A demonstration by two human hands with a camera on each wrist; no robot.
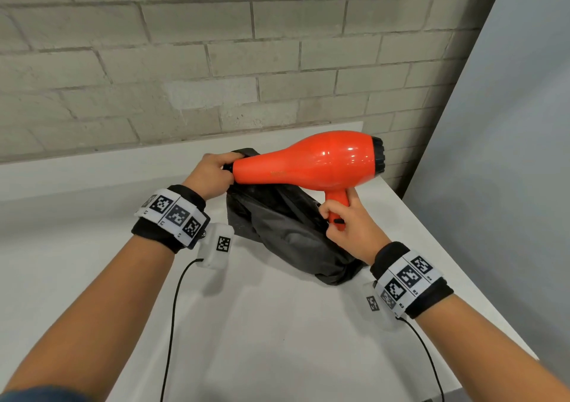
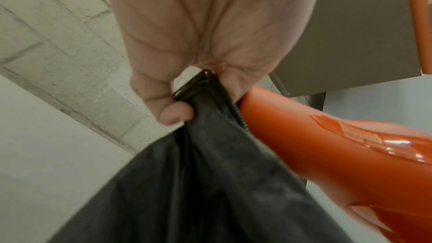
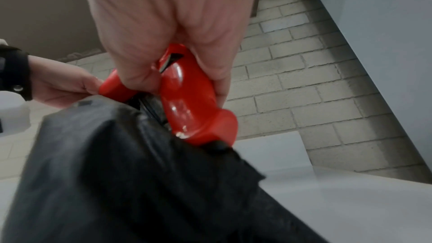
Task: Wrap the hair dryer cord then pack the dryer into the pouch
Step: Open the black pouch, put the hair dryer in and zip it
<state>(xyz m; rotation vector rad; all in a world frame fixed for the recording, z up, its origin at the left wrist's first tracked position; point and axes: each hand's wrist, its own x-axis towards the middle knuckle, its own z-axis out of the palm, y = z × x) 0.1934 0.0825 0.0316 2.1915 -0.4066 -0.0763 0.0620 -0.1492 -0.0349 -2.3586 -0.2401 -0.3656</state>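
Observation:
A glossy red hair dryer (image 1: pixel 311 164) hangs level above a black fabric pouch (image 1: pixel 283 232), nozzle pointing left, black rear grille to the right. My right hand (image 1: pixel 345 219) grips its handle (image 3: pixel 187 88) from below. My left hand (image 1: pixel 212 173) pinches the pouch's zipped top edge (image 2: pixel 198 88) beside the nozzle (image 2: pixel 292 132) and holds it up. The pouch (image 3: pixel 117 173) sags from that hand down onto the white table (image 1: pixel 277 324). The cord is hidden from every view.
A grey brick wall (image 1: pixel 216 62) rises right behind the table. A pale panel (image 1: pixel 509 155) stands along the table's right edge. Black cables (image 1: pixel 172 324) run from both wrist cameras back over the table's front.

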